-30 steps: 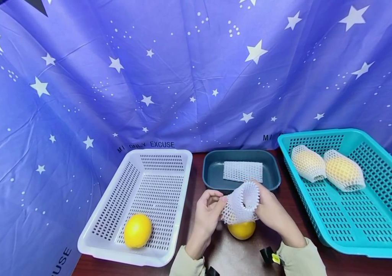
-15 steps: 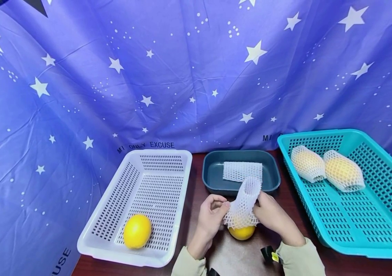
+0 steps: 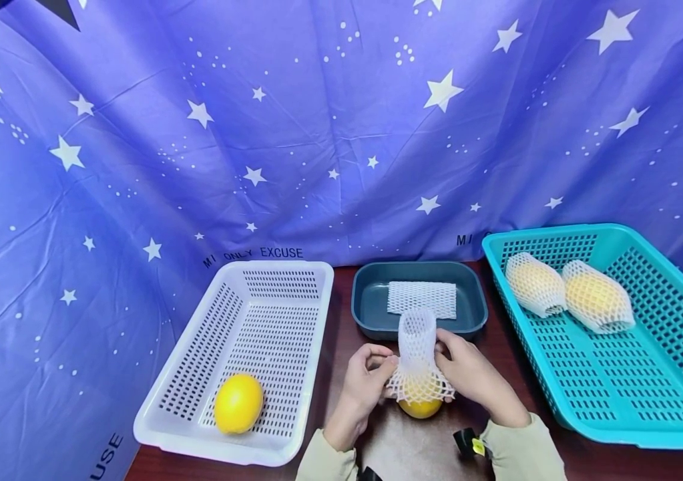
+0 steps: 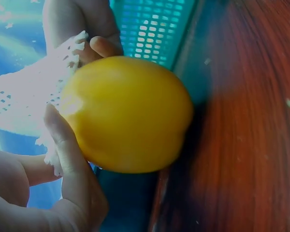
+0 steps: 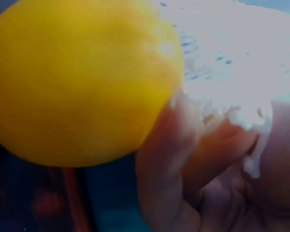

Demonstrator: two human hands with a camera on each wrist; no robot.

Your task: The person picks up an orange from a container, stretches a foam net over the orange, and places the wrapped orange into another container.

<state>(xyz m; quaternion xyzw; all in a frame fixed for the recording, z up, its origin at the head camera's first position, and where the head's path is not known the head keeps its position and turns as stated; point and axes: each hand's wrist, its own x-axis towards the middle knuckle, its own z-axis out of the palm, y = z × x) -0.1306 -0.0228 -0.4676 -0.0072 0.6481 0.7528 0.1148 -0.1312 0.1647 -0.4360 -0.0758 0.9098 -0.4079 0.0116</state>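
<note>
Starry curtain (image 3: 317,133) and table (image 3: 404,441) suggest a makeshift workspace.

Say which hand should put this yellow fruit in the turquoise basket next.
Probably the right hand: it is nearer the turquoise basket, while the left hand is nearer the white basket. Both hold the same foam net.

The head camera is looking forward and down from above the near side of the worktop (image 3: 401,437), taking in the white basket (image 3: 275,347), the teal basket (image 3: 611,374) and the starred cloth (image 3: 329,133). The left-wrist camera is looking closely past the left grip (image 4: 63,181) at the yellow fruit (image 4: 130,116), with the teal basket showing behind. The right-wrist camera is sitting nearer still, its edge cropping that fruit. Both wrist views are lying sideways; all three are sharing the fruit and the foam net (image 3: 418,354).
</note>
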